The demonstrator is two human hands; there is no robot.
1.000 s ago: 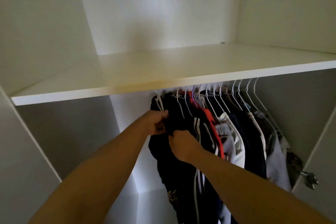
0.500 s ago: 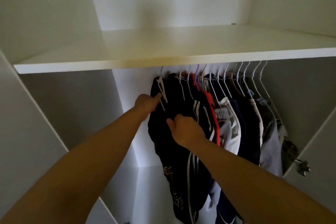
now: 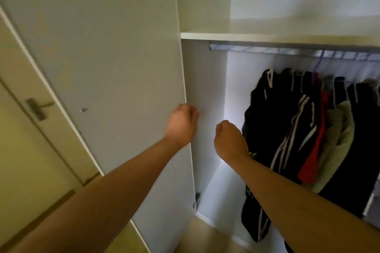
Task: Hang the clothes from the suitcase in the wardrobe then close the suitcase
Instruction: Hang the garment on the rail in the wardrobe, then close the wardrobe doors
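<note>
The black striped garment (image 3: pixel 283 129) hangs on the wardrobe rail (image 3: pixel 267 49) among the others. My left hand (image 3: pixel 182 123) and right hand (image 3: pixel 230 141) hold nothing, fingers (image 3: pixel 190 110) curled in. The suitcase is out of view, presumably left to close.

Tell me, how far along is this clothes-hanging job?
Done, it seems: dark striped garments hang from the rail. In hand: nothing; the right hand is curled empty, the left hand curled by the edge of the open door. Left: the suitcase is out of view, so closing it, or more clothes, cannot be judged.
</note>
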